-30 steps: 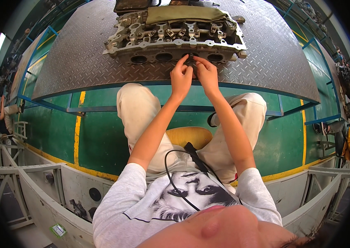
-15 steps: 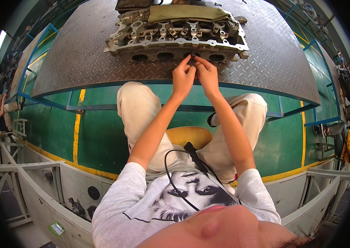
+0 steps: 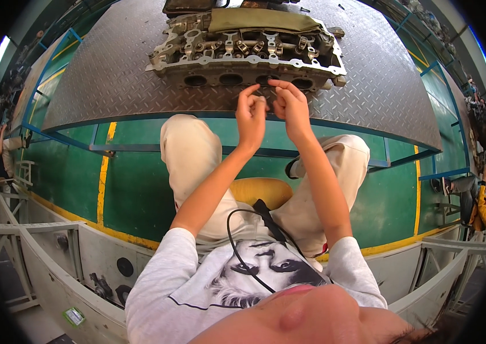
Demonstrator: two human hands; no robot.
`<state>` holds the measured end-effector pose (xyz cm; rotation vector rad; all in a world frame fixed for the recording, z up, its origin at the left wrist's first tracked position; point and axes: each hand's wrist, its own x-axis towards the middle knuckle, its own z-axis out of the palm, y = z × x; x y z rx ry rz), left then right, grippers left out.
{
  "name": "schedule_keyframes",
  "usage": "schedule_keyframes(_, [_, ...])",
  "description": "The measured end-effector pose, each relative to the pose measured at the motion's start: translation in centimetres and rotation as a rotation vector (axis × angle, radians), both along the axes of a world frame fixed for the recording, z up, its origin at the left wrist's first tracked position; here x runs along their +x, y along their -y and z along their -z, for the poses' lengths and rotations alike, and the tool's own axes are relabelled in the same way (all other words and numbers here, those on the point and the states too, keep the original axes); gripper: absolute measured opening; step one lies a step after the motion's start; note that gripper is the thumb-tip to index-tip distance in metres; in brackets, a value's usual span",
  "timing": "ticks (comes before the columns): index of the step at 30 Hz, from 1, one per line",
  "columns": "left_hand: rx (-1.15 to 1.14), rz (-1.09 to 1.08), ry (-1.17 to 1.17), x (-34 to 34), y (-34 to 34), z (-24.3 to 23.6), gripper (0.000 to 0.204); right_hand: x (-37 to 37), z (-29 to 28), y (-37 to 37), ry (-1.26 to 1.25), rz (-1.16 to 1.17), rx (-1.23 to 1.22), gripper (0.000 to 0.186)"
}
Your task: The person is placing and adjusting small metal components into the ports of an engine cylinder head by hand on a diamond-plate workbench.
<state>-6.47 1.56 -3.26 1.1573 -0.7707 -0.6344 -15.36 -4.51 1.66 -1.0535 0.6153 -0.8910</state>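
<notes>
A metal engine cylinder head [image 3: 243, 60] lies on the table, its row of dark oval ports facing me. My left hand [image 3: 251, 117] is just in front of the second port from the right. Its index finger and thumb are bent and apart, and no object shows between them. My right hand [image 3: 292, 109] is close beside it, with the index finger stretched to the lip of the same port [image 3: 267, 79]. The other fingers of that hand are curled, and their tips are partly hidden. Whether a small part sits at the fingertips is too small to tell.
The tread-plate table [image 3: 111, 80] has a blue frame. An olive cloth [image 3: 263, 20] is draped over the cylinder head's far side. Behind it are a dark case [image 3: 187, 7] and small loose pieces. A yellow stool [image 3: 261, 192] shows between my legs, and a black cable crosses my shirt.
My hands have drawn apart and back slightly from the port. The fingertips met at the port before; now only the right index finger reaches it. The cylinder head shifted slightly in view.
</notes>
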Motion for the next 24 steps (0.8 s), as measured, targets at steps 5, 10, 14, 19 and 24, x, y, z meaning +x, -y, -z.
schedule_keyframes(5, [-0.208,0.528,-0.067,-0.6,-0.7,-0.9,0.065,-0.9,-6.3,-1.8,0.271,-0.277,0.076,0.031])
schedule_keyframes(10, [-0.006,0.919,-0.065,-1.7,-2.7,-3.5,0.039,-1.4,-8.1,-1.0,0.180,-0.185,0.011,0.032])
schedule_keyframes(14, [0.054,0.911,-0.101,-0.6,-3.7,-3.7,0.025,-4.4,-9.0,0.5,0.025,-0.049,-0.211,0.033])
schedule_keyframes(19, [0.079,0.776,-0.040,2.9,-5.6,-4.7,0.025,-12.2,-10.9,2.8,-0.065,0.076,-0.275,0.036])
schedule_keyframes(24, [0.066,0.742,0.029,3.8,-7.3,-5.7,0.021,-18.2,-11.9,0.1,-0.352,0.201,-0.324,0.038])
